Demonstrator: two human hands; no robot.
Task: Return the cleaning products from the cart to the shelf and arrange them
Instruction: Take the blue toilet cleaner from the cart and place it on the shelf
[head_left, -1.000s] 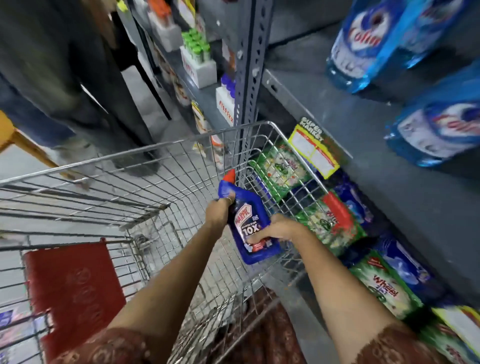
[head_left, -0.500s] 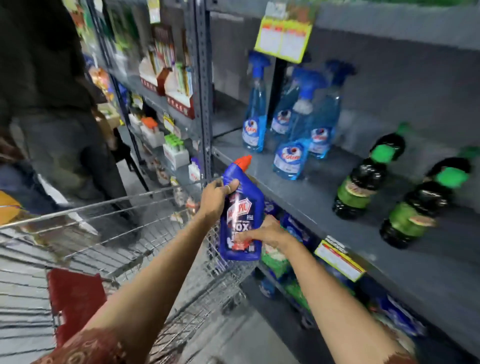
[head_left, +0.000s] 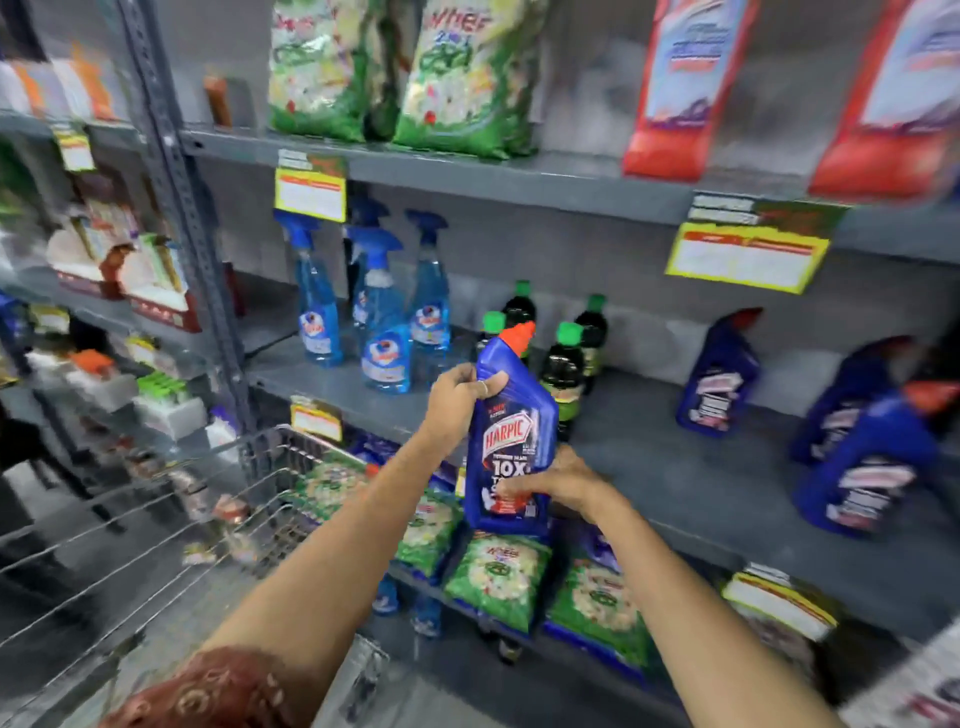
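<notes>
A blue Harpic bottle (head_left: 511, 431) with a red cap is held upright in front of the middle grey shelf (head_left: 691, 483). My left hand (head_left: 457, 400) grips its neck and my right hand (head_left: 558, 480) grips its lower body. Below and left stands the wire cart (head_left: 218, 499). Three more blue Harpic bottles (head_left: 719, 374) stand at the right of the same shelf. Dark bottles with green caps (head_left: 566, 364) sit just behind the held bottle.
Blue spray bottles (head_left: 382, 322) stand at the shelf's left end. Green detergent bags (head_left: 498, 582) fill the shelf below and more bags (head_left: 395, 67) the shelf above. A grey upright post (head_left: 182, 218) divides off a left shelf bay with small boxes.
Both hands have lifted the Harpic bottle out of the cart and up to the level of the middle shelf. My view has risen from the cart to the shelves.
</notes>
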